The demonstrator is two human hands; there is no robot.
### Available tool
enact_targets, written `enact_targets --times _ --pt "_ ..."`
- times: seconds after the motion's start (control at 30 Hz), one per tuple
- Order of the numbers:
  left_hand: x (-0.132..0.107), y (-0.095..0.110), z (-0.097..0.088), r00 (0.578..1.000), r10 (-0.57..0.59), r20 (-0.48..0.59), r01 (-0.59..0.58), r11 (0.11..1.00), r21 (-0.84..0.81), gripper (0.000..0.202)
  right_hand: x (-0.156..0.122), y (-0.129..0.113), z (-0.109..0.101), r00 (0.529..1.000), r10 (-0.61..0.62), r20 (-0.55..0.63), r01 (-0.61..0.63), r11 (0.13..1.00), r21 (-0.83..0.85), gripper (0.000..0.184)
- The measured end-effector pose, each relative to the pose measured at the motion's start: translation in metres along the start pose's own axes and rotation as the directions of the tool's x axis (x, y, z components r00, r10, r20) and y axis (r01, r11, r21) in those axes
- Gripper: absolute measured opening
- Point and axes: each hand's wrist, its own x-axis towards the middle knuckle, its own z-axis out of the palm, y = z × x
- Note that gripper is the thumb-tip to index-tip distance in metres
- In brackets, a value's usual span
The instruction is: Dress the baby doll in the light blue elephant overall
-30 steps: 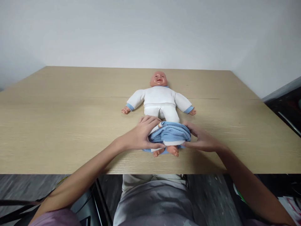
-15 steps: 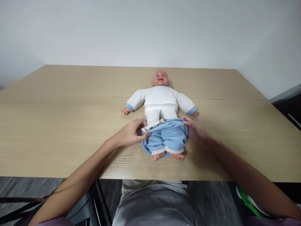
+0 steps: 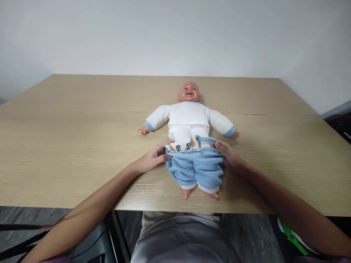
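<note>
A baby doll point(image 3: 189, 113) lies on its back on the table, head away from me, in a white top with blue cuffs. Light-blue fleece overalls point(image 3: 194, 164) cover its legs up to the thighs, and its feet stick out of the white-edged leg ends. The white bib part with embroidered eyes is folded at the waist opening. My left hand point(image 3: 154, 157) pinches the left edge of the overalls. On the other side, my right hand point(image 3: 229, 154) grips the right edge, thumb on top. Some fingertips of both hands are hidden by the cloth.
The wooden table point(image 3: 82, 146) reaches back to a pale wall, with a seam running across it. Below its front edge stand a dark chair point(image 3: 93, 241) at left and a green and white object point(image 3: 294, 237) at right. A black item point(image 3: 340, 122) is beyond the right edge.
The overalls' waist is spread wider and the embroidered eyes on the bib now show. The doll's feet have come nearer to the table's front edge. Both hands keep hold of the cloth.
</note>
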Motion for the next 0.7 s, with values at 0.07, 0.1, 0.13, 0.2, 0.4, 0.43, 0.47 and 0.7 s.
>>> enact_targets --times 0.07,0.1,0.13,0.2,0.4,0.43,0.47,0.7 --pt "0.003 -0.003 0.002 0.998 -0.003 -0.067 0.0 0.999 -0.047 0.032 0.001 -0.003 -0.004 0.999 -0.024 0.048 0.027 0.996 -0.08 0.064" --pt "0.005 -0.006 0.003 0.994 -0.01 -0.11 0.001 0.997 -0.076 0.032 0.002 -0.004 -0.006 0.997 -0.03 0.071 0.038 0.993 -0.114 0.063" --pt "0.007 -0.009 0.004 0.987 -0.015 -0.158 0.0 0.996 -0.094 0.032 0.003 -0.003 -0.007 0.996 -0.035 0.088 0.047 0.989 -0.138 0.062" --pt "0.01 -0.016 0.007 0.97 -0.034 -0.241 0.0 0.99 -0.139 0.036 0.005 0.0 -0.01 0.994 -0.055 0.09 0.068 0.987 -0.148 0.058" --pt "0.014 -0.013 0.014 0.96 -0.135 -0.244 0.043 0.936 -0.349 0.053 0.018 0.011 -0.009 0.99 -0.14 -0.021 0.138 0.988 -0.073 0.05" --pt "0.015 -0.008 0.013 0.964 -0.13 -0.234 0.043 0.939 -0.342 0.054 0.021 0.01 -0.008 0.987 -0.157 -0.039 0.154 0.986 -0.063 0.048" --pt "0.018 -0.002 0.011 0.966 -0.112 -0.233 0.034 0.948 -0.315 0.054 0.026 0.007 -0.005 0.982 -0.178 -0.058 0.174 0.983 -0.06 0.047" --pt "0.056 0.02 -0.012 0.916 0.107 -0.387 -0.151 0.985 -0.084 0.059 0.065 -0.017 0.012 0.914 -0.328 -0.239 0.3 0.943 -0.147 0.05"
